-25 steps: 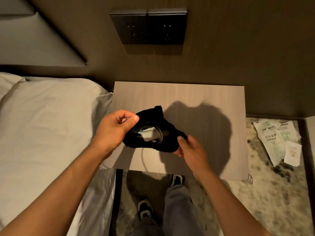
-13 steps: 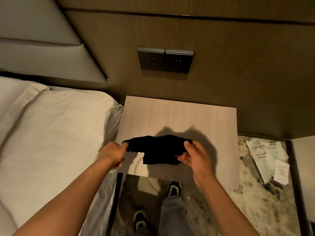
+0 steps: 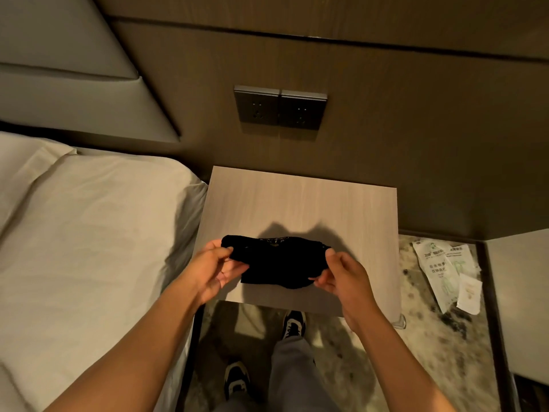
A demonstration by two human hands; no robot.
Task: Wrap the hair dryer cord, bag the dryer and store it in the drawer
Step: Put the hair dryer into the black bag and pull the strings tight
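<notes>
Two hands hold one soft black cloth bag (image 3: 276, 263) above the pale wooden bedside table (image 3: 300, 200).

Head view: the left hand (image 3: 212, 270) pinches the bag's left end and the right hand (image 3: 344, 276) pinches its right end, so the bag is stretched between them over the table's front part. The hair dryer and its cord are hidden; I cannot tell if they are inside the bag. No drawer front is visible. I count two dark wall sockets (image 3: 280, 110), two black-and-white shoes (image 3: 292, 324), and some white paper packets (image 3: 445, 273) on the speckled floor, overlapping and hard to count.
</notes>
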